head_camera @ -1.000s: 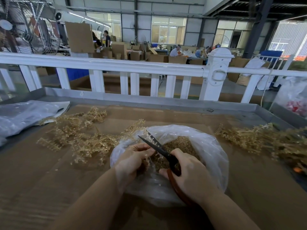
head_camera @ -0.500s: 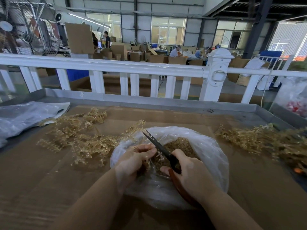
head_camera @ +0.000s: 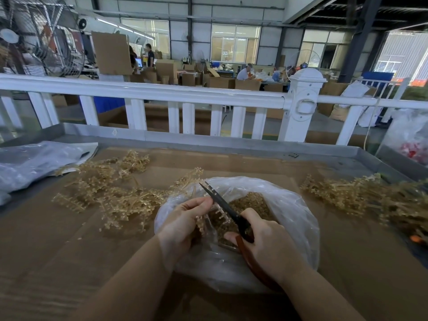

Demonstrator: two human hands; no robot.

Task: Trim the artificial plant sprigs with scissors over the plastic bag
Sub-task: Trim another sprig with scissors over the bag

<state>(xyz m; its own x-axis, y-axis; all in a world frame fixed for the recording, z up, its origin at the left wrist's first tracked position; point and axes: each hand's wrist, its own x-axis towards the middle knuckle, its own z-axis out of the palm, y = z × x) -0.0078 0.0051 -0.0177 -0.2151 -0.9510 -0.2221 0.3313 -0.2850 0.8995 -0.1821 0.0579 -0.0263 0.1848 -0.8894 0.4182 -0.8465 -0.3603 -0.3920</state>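
A clear plastic bag point(head_camera: 294, 212) lies open on the cardboard-covered table, part-filled with small tan trimmings point(head_camera: 252, 200). My left hand point(head_camera: 183, 223) pinches a pale tan sprig point(head_camera: 209, 220) over the bag's mouth. My right hand point(head_camera: 268, 246) grips the scissors point(head_camera: 222, 202) by their brown handles. The dark blades point up and to the left, nearly closed, right beside my left fingertips. A loose pile of tan sprigs point(head_camera: 111, 193) lies left of the bag. Another pile of sprigs point(head_camera: 361, 195) lies to the right.
A folded grey plastic bag point(head_camera: 34, 163) lies at the table's left edge. A raised metal rim point(head_camera: 208, 141) and a white railing point(head_camera: 162, 93) bound the far side. A bag with red pieces point(head_camera: 412, 144) stands at the far right. People work among cardboard boxes beyond.
The scissor blades have narrowed from clearly open to nearly closed beside my left fingers. Both hands stay over the bag, barely shifted.
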